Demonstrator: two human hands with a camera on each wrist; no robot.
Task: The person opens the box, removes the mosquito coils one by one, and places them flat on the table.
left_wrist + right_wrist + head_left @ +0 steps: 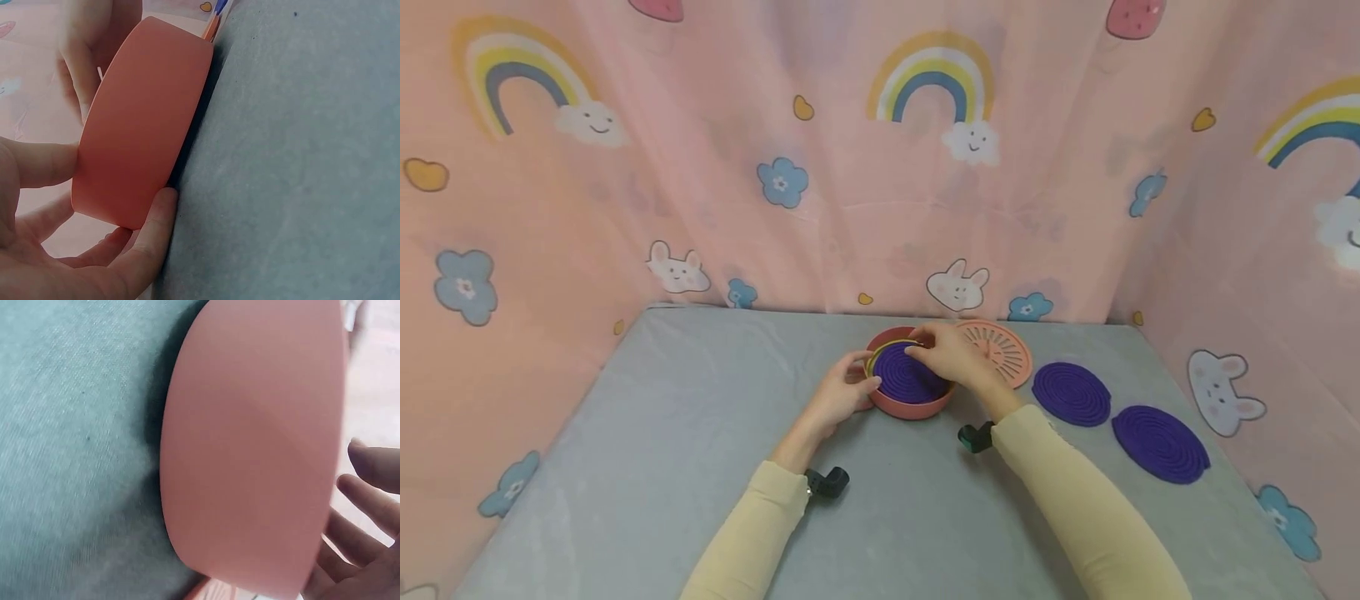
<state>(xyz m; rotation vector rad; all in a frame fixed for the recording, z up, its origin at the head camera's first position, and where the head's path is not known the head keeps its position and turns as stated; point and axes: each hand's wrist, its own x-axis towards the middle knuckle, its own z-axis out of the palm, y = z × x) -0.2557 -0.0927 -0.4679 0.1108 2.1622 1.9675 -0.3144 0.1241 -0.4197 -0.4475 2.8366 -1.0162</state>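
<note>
A coral round box [913,411] stands on the table near its back edge. In its mouth sits a purple spiral-ridged coaster [908,375], with a yellow rim [870,364] showing under its far left edge. My left hand [838,393] grips the box's left side; in the left wrist view, its thumb is at the rim and a fingertip [165,201] is low by the base. My right hand [953,357] reaches over the right rim and pinches the purple coaster at its far edge. In the right wrist view, the box wall [253,450] hides the coaster.
A peach slotted disc [1011,354] lies behind my right wrist, close to the box. Two more purple spiral coasters [1071,393] lie flat along the right of the grey-covered table [662,467]. A patterned pink curtain [850,233] borders the table's back and sides.
</note>
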